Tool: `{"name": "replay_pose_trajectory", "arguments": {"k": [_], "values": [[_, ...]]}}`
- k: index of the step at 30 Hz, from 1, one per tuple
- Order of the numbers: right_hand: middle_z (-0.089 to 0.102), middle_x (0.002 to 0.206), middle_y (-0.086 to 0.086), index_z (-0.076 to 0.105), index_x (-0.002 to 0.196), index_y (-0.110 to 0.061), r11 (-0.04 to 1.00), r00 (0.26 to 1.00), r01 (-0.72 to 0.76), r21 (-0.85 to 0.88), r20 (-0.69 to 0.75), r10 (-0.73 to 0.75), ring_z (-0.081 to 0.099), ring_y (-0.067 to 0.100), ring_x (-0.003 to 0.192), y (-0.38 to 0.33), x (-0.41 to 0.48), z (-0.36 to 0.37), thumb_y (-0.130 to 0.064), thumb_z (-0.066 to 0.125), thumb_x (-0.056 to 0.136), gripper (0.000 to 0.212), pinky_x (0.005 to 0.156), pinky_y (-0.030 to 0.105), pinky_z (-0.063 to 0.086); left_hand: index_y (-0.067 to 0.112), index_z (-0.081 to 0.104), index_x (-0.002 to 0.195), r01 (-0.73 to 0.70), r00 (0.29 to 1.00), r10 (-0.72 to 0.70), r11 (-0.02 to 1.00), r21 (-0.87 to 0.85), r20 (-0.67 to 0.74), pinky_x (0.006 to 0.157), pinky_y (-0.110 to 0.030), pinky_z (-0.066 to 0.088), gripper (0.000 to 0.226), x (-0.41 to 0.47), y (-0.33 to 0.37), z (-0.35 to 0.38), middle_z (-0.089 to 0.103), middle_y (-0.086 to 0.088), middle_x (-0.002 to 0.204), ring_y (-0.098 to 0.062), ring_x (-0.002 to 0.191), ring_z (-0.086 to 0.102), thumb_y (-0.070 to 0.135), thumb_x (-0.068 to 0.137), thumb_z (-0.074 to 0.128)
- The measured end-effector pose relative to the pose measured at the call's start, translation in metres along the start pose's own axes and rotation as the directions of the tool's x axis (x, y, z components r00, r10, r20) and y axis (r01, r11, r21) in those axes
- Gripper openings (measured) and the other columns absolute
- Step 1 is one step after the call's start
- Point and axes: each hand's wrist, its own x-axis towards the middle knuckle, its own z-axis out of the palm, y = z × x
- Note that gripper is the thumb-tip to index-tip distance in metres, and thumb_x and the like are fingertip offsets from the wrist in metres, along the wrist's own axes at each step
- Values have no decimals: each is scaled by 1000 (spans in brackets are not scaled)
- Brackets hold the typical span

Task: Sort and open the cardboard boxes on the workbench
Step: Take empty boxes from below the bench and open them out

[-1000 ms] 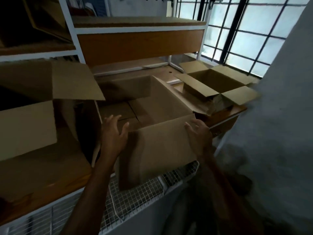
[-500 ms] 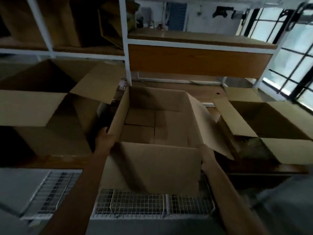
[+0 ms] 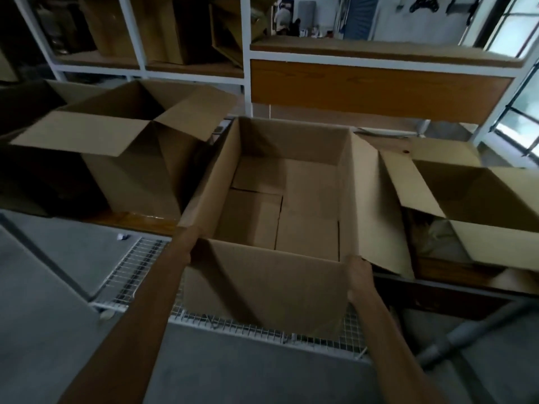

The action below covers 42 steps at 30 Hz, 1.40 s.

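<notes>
Three open cardboard boxes stand in a row on the wooden workbench [image 3: 137, 221]. The middle box [image 3: 361, 182] is empty, its bottom flaps folded flat, and its near flap [image 3: 262, 284] hangs down over the bench edge. My left hand [image 3: 188, 243] is at the near left corner of this box, its fingers hidden behind the flap and wall. My right hand [image 3: 359, 275] grips the near right corner, fingers tucked out of sight. The left box [image 3: 131, 170] and the right box [image 3: 466, 199] stand open on either side, untouched.
A white wire mesh rack [image 3: 140, 269] runs under the bench's front edge. White-framed shelves [image 3: 245, 53] behind hold more cardboard. A wooden panel [image 3: 379, 88] sits at the back. A grey pipe [image 3: 455, 336] lies on the grey floor at lower right. Windows are at far right.
Both hands moved from resting on the near flap to the box's two near corners. The flap now hangs down and the box sits squarer in front of me. My view has turned left.
</notes>
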Motion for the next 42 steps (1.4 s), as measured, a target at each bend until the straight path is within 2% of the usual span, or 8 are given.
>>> {"name": "replay_pose_trajectory", "arguments": {"k": [4, 7, 13, 18, 26, 31, 37, 42], "values": [[48, 74, 10, 52, 74, -10, 999, 999, 29, -26, 41, -28, 44, 23, 64, 38, -18, -19, -2, 40, 94, 25, 57, 33, 37, 9, 37, 146, -86, 996, 86, 996, -7, -39, 100, -46, 46, 51, -24, -44, -14, 48, -18, 144, -39, 127, 50, 13, 96, 49], [56, 87, 12, 59, 100, -5, 997, 997, 69, -26, 46, -68, 51, 25, 71, 62, -37, -31, 0, 40, 96, 20, 65, 34, 43, 19, 30, 151, -127, 988, 133, 989, 71, -76, 103, -49, 43, 50, -53, -85, -24, 42, -10, 146, -32, 129, 46, 19, 101, 38], [60, 89, 13, 64, 97, -5, 997, 989, 76, -21, 131, -73, 57, 29, 78, 97, -47, -60, -1, 47, 90, 19, 73, 35, 48, 11, 54, 134, -102, 983, 88, 991, -84, -159, 91, -42, 49, 42, -118, -161, -35, 62, -9, 119, -30, 106, 59, 8, 92, 47], [60, 128, 6, 53, 137, -11, 982, 975, 180, -59, 142, -171, 56, 29, 113, 107, -49, -90, -20, 56, 95, 43, 107, 43, 42, 15, 67, 113, -54, 974, 6, 978, -203, -228, 97, -50, 50, 26, -161, -220, -30, 69, -8, 105, -30, 102, 64, 18, 91, 55], [61, 122, 17, 56, 129, 5, 902, 955, 273, -335, 207, -212, 56, 34, 108, 110, -53, -170, -17, 56, 92, 43, 86, 30, 39, 13, 63, 82, -118, 875, -5, 968, -224, -484, 71, -33, 40, 14, -284, -269, 12, 60, -10, 83, -23, 80, 55, 9, 90, 51], [62, 118, 25, 59, 118, 11, 789, 919, 369, -492, 321, -230, 58, 40, 106, 111, -69, -197, -16, 54, 92, 38, 80, 35, 43, 2, 60, 122, -24, 740, -144, 971, -240, -657, 95, -46, 48, 39, -334, -312, 11, 61, -20, 122, -35, 112, 58, 13, 87, 45], [61, 119, 28, 59, 117, 10, 627, 817, 543, -558, 523, -242, 58, 43, 108, 117, -99, -178, -19, 52, 93, 39, 86, 37, 46, 18, 50, 71, 20, 606, -287, 938, -347, -742, 69, -33, 34, 26, -386, -355, -2, 48, -8, 76, -21, 79, 47, 5, 92, 43], [65, 107, 23, 64, 99, 7, 511, 704, 672, -536, 677, -216, 59, 34, 92, 123, -118, -149, -15, 49, 92, 28, 76, 36, 46, 7, 56, 83, 35, 576, -312, 933, -359, -756, 61, -29, 32, 17, -407, -371, -28, 50, -15, 81, -23, 76, 48, 0, 90, 42]]}}
